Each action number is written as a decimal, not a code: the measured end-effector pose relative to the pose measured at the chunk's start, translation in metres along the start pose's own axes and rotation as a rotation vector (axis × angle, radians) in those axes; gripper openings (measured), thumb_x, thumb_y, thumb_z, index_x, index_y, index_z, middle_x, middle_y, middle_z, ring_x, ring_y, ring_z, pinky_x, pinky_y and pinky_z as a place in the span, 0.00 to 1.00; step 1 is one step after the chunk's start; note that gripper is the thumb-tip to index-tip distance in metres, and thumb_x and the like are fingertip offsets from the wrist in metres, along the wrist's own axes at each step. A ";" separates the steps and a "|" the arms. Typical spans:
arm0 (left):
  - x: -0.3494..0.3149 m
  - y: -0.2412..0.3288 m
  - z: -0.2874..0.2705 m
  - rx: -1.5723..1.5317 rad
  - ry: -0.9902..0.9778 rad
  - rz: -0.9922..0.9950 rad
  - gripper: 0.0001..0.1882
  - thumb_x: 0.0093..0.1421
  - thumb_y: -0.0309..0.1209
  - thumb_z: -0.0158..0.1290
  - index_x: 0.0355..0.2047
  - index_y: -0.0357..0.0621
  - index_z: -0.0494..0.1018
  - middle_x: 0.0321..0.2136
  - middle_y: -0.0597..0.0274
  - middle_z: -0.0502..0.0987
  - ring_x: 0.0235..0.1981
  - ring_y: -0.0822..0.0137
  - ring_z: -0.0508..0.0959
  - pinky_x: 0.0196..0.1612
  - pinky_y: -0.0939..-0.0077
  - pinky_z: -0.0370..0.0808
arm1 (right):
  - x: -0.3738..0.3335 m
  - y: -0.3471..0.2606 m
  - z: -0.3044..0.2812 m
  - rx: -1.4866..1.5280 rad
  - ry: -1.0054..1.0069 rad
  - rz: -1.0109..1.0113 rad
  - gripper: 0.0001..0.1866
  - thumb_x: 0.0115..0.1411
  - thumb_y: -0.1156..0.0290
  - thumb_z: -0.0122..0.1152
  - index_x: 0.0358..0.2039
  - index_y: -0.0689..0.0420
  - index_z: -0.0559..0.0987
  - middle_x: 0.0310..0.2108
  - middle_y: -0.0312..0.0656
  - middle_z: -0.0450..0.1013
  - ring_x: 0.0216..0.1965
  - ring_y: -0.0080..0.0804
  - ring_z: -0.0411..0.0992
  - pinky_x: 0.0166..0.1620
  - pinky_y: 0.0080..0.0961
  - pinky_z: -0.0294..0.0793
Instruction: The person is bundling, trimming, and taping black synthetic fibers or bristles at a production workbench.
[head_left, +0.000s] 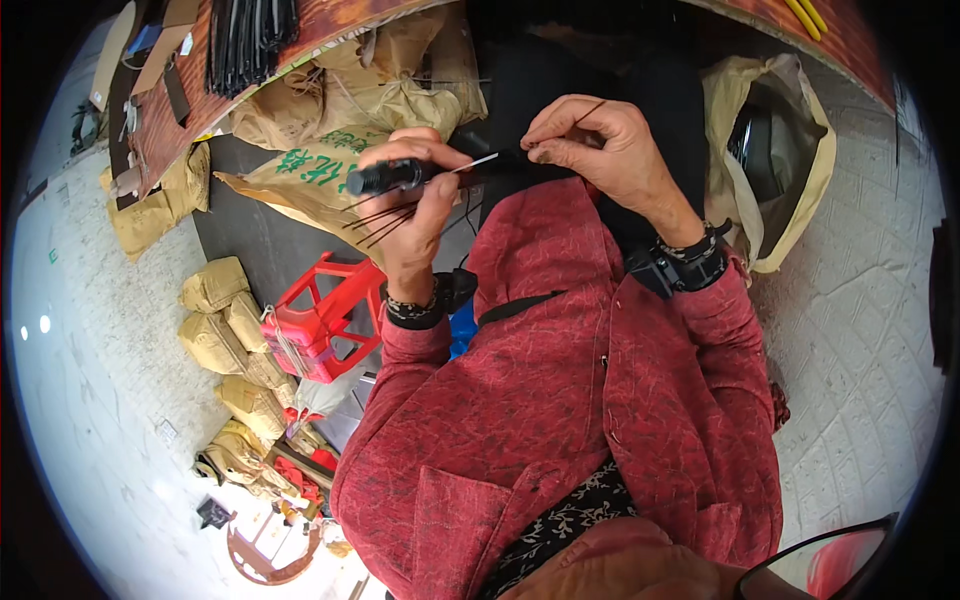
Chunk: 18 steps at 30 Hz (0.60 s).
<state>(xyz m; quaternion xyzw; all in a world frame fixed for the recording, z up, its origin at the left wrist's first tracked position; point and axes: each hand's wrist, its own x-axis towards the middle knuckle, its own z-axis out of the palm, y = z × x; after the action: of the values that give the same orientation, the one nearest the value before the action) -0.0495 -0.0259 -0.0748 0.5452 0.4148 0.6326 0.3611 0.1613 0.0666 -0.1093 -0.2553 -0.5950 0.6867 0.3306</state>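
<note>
My left hand [415,205] is closed around a black ridged cylinder [385,177]. In line with it, a thin pale shaft [475,162] sticks out past the thumb and finger; the two look like one tool, its kind unclear. Several thin dark rods [385,222] also run through this hand, their ends fanning out below the cylinder. Across a small gap, my right hand [615,150] is closed in a pinch. A thin brown rod [590,112] shows between its fingers. What its fingertips pinch is too small to make out against dark cloth.
A wooden table [345,12] edges the top, with a bundle of black strips [250,40] at left. Brown sacks [290,175] lie beneath. An open sack [800,180] with something dark inside stands at right. A red plastic stool [325,315] is at left, near stacked packages [215,340].
</note>
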 end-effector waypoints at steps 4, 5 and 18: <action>0.004 0.006 0.013 0.138 0.149 -0.033 0.16 0.55 0.15 0.58 0.42 0.40 0.67 0.33 0.52 0.78 0.42 0.64 0.76 0.49 0.70 0.73 | 0.004 -0.002 0.020 0.058 0.133 -0.042 0.04 0.59 0.83 0.64 0.35 0.66 0.81 0.36 0.41 0.77 0.37 0.24 0.78 0.42 0.17 0.78; 0.005 0.008 0.017 0.118 0.196 -0.061 0.15 0.55 0.14 0.57 0.41 0.40 0.67 0.34 0.53 0.77 0.41 0.65 0.76 0.49 0.71 0.73 | 0.004 -0.004 0.023 0.057 0.130 -0.045 0.04 0.59 0.83 0.64 0.35 0.66 0.81 0.36 0.41 0.77 0.37 0.24 0.78 0.42 0.17 0.78; 0.009 0.018 0.029 0.169 0.235 -0.093 0.08 0.58 0.19 0.55 0.36 0.39 0.68 0.31 0.58 0.74 0.40 0.65 0.72 0.52 0.68 0.68 | 0.010 -0.007 0.039 -0.116 0.252 0.010 0.05 0.59 0.81 0.66 0.36 0.66 0.80 0.35 0.39 0.79 0.37 0.21 0.78 0.42 0.16 0.78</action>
<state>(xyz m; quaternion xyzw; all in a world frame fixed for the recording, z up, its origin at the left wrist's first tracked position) -0.0226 -0.0207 -0.0530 0.4760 0.5307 0.6376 0.2919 0.1270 0.0489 -0.0955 -0.3612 -0.5864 0.6151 0.3838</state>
